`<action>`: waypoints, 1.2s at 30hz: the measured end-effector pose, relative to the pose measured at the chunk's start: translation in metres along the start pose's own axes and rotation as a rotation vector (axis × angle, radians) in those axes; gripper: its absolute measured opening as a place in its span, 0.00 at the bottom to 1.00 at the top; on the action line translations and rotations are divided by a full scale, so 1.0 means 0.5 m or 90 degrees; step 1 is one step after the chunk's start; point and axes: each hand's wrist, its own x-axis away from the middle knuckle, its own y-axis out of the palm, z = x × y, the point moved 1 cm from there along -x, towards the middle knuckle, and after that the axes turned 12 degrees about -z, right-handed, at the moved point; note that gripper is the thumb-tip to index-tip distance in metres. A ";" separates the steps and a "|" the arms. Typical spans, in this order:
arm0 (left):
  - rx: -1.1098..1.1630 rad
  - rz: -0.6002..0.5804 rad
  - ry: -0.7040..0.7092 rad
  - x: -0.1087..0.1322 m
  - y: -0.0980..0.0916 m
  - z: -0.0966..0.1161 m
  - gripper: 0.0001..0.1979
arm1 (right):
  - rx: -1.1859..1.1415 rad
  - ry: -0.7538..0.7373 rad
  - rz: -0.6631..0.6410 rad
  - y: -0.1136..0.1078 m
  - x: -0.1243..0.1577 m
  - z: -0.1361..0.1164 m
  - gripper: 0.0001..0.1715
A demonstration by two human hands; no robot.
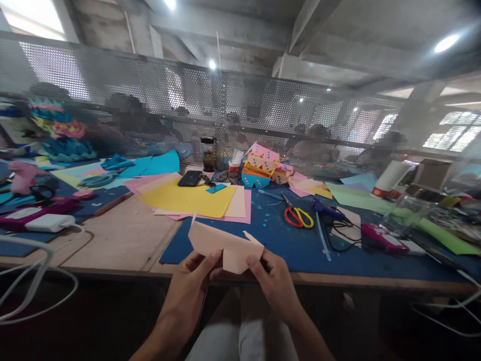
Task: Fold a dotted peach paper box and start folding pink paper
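Note:
Both hands hold one folded piece of pale peach paper (225, 241) above the front edge of the table. My left hand (191, 281) pinches its lower left side, thumb in front and fingers behind. On the lower right part, my right hand (273, 278) grips it the same way. The paper has angled flaps, and a narrow strip sticks up at its right. Behind it lies a stack of coloured sheets with a yellow sheet (188, 197) on top. Scissors (298, 216) with red and yellow handles rest on the blue mat (259, 255).
Small dotted paper baskets (261, 165) stand at the back beside a dark-lidded bottle (208, 154). A blue glue gun (328, 209) with a black cord, a magenta power strip (383, 238) and a clear jar (409, 213) are at right. A perforated metal screen (233, 100) closes the back.

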 end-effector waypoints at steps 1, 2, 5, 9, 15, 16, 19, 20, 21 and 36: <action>0.002 -0.010 0.000 0.000 -0.001 -0.001 0.19 | -0.001 0.005 0.000 0.000 0.000 0.001 0.22; 0.003 -0.020 0.000 0.000 -0.003 -0.002 0.19 | -0.003 0.010 -0.001 -0.001 0.001 0.001 0.23; 0.002 -0.043 0.001 0.000 -0.006 -0.001 0.18 | -0.005 0.015 -0.005 -0.002 0.001 0.002 0.24; -0.006 -0.062 -0.003 -0.003 0.000 0.006 0.15 | -0.012 0.020 -0.017 -0.005 0.001 -0.002 0.25; -0.021 -0.047 -0.005 -0.002 0.013 0.007 0.16 | 0.004 0.020 -0.016 -0.008 0.001 0.000 0.25; -0.019 -0.048 0.000 -0.001 0.013 0.006 0.16 | 0.004 0.019 -0.013 -0.008 0.002 0.001 0.24; -0.015 -0.051 0.001 0.000 0.013 0.003 0.15 | 0.001 0.012 -0.006 -0.007 0.002 0.002 0.23; -0.012 -0.051 -0.005 -0.001 0.012 0.004 0.14 | 0.002 0.009 -0.002 -0.006 0.003 0.001 0.23; -0.009 -0.054 -0.011 -0.002 0.011 0.005 0.14 | 0.006 0.008 0.004 -0.006 0.003 0.001 0.22; -0.042 -0.093 -0.039 -0.008 -0.002 0.030 0.15 | -0.019 0.036 0.027 -0.017 -0.006 -0.008 0.22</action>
